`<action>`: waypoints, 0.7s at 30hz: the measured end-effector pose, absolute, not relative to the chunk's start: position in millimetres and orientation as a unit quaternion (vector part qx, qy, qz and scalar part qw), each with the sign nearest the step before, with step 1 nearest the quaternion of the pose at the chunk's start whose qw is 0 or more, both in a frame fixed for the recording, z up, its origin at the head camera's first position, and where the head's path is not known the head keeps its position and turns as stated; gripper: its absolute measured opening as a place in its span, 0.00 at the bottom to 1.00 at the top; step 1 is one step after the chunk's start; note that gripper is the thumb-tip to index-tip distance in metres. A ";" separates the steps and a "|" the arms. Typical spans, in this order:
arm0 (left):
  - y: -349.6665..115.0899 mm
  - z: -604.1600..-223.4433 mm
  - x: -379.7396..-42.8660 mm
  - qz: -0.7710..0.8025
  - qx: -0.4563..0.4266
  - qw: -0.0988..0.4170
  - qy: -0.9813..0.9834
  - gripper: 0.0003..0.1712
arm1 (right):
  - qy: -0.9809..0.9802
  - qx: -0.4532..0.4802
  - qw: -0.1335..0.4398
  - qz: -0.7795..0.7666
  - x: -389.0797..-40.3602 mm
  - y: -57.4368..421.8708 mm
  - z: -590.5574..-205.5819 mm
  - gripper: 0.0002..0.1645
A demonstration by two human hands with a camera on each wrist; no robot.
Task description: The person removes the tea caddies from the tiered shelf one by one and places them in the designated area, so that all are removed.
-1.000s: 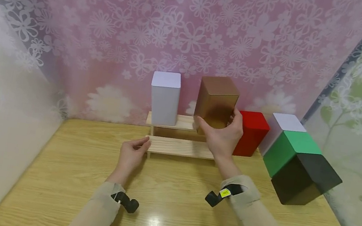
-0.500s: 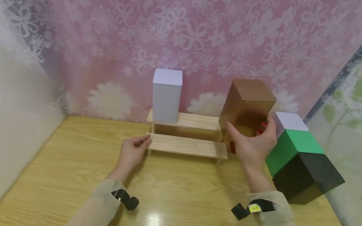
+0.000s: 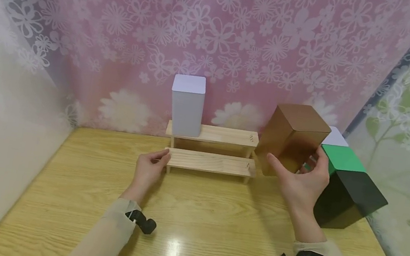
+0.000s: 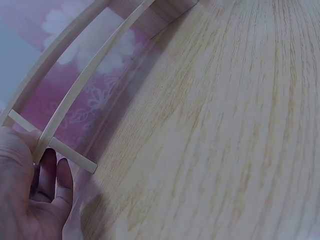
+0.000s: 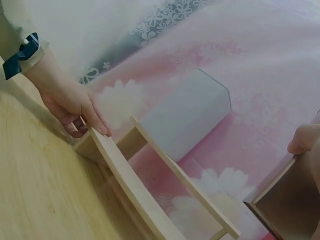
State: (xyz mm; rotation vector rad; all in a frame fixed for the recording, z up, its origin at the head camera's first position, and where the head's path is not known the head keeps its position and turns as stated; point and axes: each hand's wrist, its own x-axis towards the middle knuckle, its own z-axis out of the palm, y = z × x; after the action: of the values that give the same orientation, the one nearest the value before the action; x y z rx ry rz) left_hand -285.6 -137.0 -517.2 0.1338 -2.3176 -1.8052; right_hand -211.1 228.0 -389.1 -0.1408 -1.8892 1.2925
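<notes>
My right hand (image 3: 306, 186) grips a tall brown box (image 3: 292, 133) with a metallic sheen, thumb on the near face and fingers at its right side. The box is tilted and held in the air beside the right end of a small two-step wooden shelf (image 3: 209, 163). In the right wrist view the lower end of the brown box (image 5: 290, 205) shows at the right edge. My left hand (image 3: 148, 172) pinches the left end of the shelf's lower board, thumb above and fingers below in the left wrist view. A white box (image 3: 187, 109) stands upright on the upper step's left part.
On the table's right side stand a green box (image 3: 343, 158), a black box (image 3: 351, 198) and another white box (image 3: 334, 137), partly hidden behind the brown one. A floral curtain (image 3: 154, 39) hangs behind the wooden table (image 3: 191, 215).
My right hand has carried the brown box from over the upper step to the right, past the shelf's end. It now covers the red box. The left hand keeps its place on the shelf.
</notes>
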 end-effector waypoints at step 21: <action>-135.9 -517.5 -286.0 -0.623 0.046 0.094 -0.775 0.17 | -0.788 -0.125 0.386 0.464 -187.9 260.9 -488.1 0.56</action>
State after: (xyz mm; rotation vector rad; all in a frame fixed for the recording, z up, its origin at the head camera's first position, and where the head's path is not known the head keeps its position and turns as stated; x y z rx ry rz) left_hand -286.0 -135.9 -517.5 0.1357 -2.3008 -1.8479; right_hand -187.9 260.9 -488.1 -0.3180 -2.0056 1.1814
